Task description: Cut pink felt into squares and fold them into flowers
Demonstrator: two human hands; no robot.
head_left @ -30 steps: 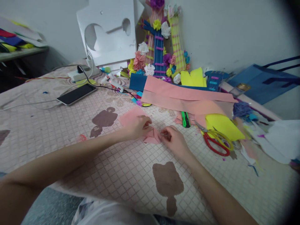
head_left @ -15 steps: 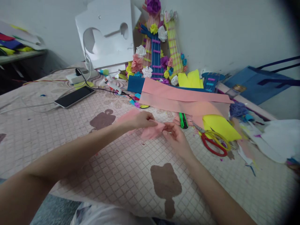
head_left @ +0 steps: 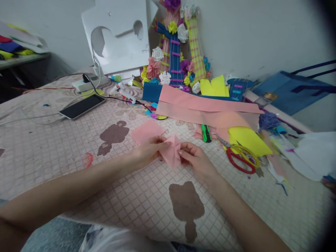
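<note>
Between my two hands is a creased piece of pink crepe paper (head_left: 172, 154), held just over the patterned tablecloth (head_left: 136, 210). My left hand (head_left: 151, 148) pinches its left edge between thumb and fingers. On the opposite edge, my right hand (head_left: 193, 155) grips with its thumb and curled fingers. A flat pink paper square (head_left: 147, 131) lies on the cloth just beyond my left hand, partly hidden by it.
Long pink paper strips (head_left: 210, 105) lie behind my hands. To the right are a green utility knife (head_left: 206, 133), red-handled scissors (head_left: 240, 161) and yellow paper (head_left: 248, 141). A phone (head_left: 82, 106) and a hot glue gun (head_left: 124, 92) lie left. Flower-decorated paper guitars (head_left: 174, 59) lean against the wall.
My left hand has moved left and slightly down. The pink paper in my hands has turned and spread more upright, and the flat square behind is more exposed.
</note>
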